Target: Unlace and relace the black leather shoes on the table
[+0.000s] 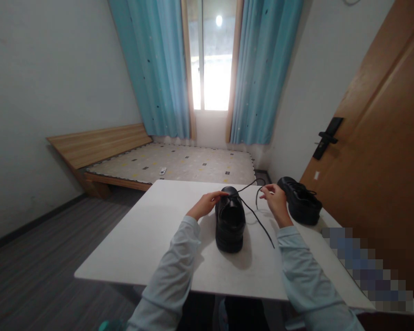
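A black lace-up shoe [230, 220] stands upright on the white table, its heel towards me and its opening facing up. My left hand [204, 203] is at the shoe's left side, with thumb and fingers closed on its upper by the lacing. To the right of the shoe, my right hand [275, 198] is raised, thumb and forefinger pinching a black shoelace [257, 198] that loops from the lacing. Another loose lace end [262, 226] trails over the tabletop towards me. A second black shoe [301, 201] rests at the table's right side, beyond my right hand.
The white table [134, 243] spans the foreground. Behind it is a low bed [193, 161] with a small white object [163, 171] on its mattress. A wooden door [376, 151] stands close on the right, beside a blurred-out patch [369, 271] at the table's edge.
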A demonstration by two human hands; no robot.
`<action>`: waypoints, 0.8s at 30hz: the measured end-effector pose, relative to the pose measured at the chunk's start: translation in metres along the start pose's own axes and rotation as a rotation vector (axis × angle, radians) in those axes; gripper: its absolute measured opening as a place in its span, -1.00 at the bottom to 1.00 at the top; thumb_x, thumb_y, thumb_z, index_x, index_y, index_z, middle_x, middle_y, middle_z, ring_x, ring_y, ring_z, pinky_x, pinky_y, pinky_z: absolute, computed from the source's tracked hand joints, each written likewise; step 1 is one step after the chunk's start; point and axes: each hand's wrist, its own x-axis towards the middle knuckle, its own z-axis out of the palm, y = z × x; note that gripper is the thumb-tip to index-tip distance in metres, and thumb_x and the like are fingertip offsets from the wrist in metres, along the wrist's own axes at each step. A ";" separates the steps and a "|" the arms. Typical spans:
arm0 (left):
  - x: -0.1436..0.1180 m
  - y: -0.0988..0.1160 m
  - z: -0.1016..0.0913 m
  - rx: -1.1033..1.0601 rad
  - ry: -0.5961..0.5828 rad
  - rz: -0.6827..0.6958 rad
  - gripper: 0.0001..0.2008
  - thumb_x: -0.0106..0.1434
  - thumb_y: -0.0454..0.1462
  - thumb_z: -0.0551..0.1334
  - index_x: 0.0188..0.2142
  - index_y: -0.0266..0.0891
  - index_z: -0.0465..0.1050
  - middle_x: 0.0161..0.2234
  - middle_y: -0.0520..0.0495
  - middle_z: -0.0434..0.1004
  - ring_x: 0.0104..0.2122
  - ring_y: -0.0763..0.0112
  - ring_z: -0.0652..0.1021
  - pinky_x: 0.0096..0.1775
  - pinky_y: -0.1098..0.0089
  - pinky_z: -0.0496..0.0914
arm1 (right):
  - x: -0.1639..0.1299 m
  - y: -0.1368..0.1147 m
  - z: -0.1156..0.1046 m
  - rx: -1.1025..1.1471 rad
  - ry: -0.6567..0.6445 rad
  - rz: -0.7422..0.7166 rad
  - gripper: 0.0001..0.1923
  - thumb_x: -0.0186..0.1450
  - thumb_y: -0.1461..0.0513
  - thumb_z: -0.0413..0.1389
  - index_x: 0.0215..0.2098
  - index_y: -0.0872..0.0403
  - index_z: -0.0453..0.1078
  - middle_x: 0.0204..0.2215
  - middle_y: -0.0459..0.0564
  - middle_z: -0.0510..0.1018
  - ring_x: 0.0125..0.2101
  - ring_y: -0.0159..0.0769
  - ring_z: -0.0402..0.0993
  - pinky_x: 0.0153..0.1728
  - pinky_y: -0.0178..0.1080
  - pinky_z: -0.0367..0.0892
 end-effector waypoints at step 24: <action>0.001 -0.001 0.002 0.037 0.170 -0.055 -0.86 0.15 -0.21 0.25 -0.33 -0.25 0.45 -0.27 -0.06 0.54 -0.22 0.35 0.53 -0.07 0.25 0.41 | -0.030 -0.020 0.020 -0.083 -0.709 -0.314 -0.41 0.10 -0.01 0.20 0.05 0.01 0.32 0.10 0.12 0.34 0.10 -0.08 0.26 0.06 0.02 0.23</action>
